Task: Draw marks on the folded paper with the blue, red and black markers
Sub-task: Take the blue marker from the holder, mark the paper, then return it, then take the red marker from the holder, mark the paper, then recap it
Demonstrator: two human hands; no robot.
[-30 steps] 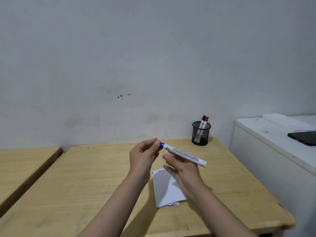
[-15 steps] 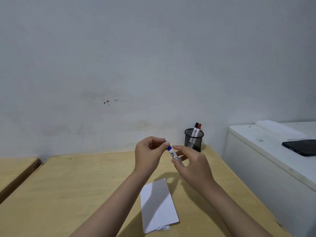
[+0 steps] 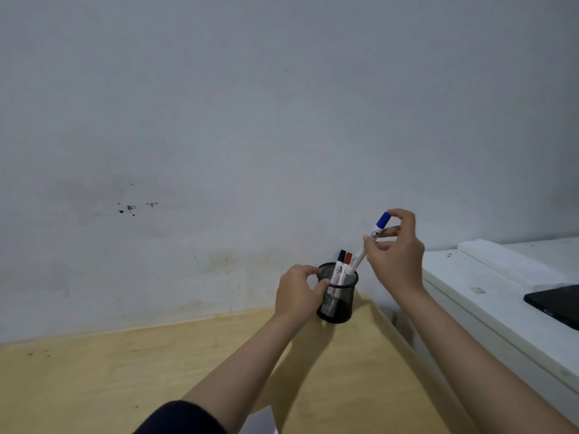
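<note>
My right hand (image 3: 395,249) holds the capped blue marker (image 3: 369,242) near its top, cap up, with the lower end just inside the rim of the black mesh pen cup (image 3: 340,303). My left hand (image 3: 297,296) grips the left side of the cup. The black marker (image 3: 339,268) and the red marker (image 3: 346,267) stand in the cup side by side. Only a corner of the folded white paper (image 3: 261,422) shows at the bottom edge, between my forearms.
The cup stands at the far right corner of the wooden table (image 3: 109,377), against the grey wall. A white cabinet (image 3: 488,311) is right beside the table, with a dark flat device (image 3: 556,303) on top.
Both hands left the space over the paper and went to the pen cup. The left hand let go of the blue marker's cap end and took the cup; the right turned the marker upright.
</note>
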